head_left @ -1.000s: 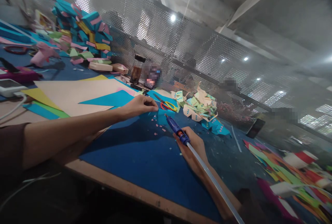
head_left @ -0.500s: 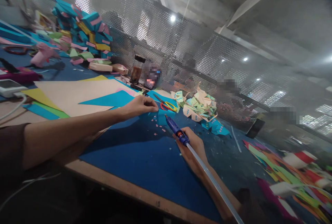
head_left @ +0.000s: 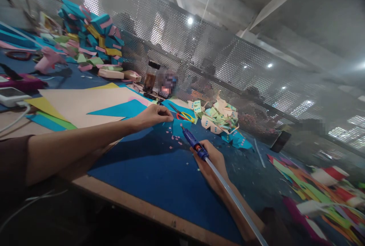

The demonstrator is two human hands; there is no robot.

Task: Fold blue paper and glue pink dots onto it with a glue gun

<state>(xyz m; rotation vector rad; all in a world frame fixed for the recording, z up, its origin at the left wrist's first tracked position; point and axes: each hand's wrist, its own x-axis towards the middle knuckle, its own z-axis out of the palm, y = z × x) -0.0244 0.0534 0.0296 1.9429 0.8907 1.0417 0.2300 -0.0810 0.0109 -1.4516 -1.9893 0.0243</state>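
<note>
My right hand [head_left: 212, 158] is wrapped round a blue glue gun [head_left: 195, 144], with a long clear glue stick [head_left: 234, 197] running out of its back. The nozzle points up and left, close to a piece of blue paper [head_left: 181, 129]; a tiny pink bit shows at its tip. My left hand [head_left: 156, 116] is closed in a pinch at the left end of that blue paper; its fingertips partly hide the grip. Several small pink paper pieces [head_left: 172, 137] lie on the blue tabletop between the hands. Scissors [head_left: 185, 116] with red and yellow handles lie just beyond.
Large paper sheets [head_left: 85, 103] are at left. A heap of dotted paper shapes [head_left: 221, 115] lies at right, near a phone [head_left: 281, 141]. Folded paper pieces [head_left: 91, 37], a pink glue gun [head_left: 48, 60] and a jar [head_left: 150, 76] stand farther back before a perforated metal screen [head_left: 182, 44].
Both hands stay almost still. A tiny pink bit now shows at the glue gun's nozzle tip, where it was not plain before.
</note>
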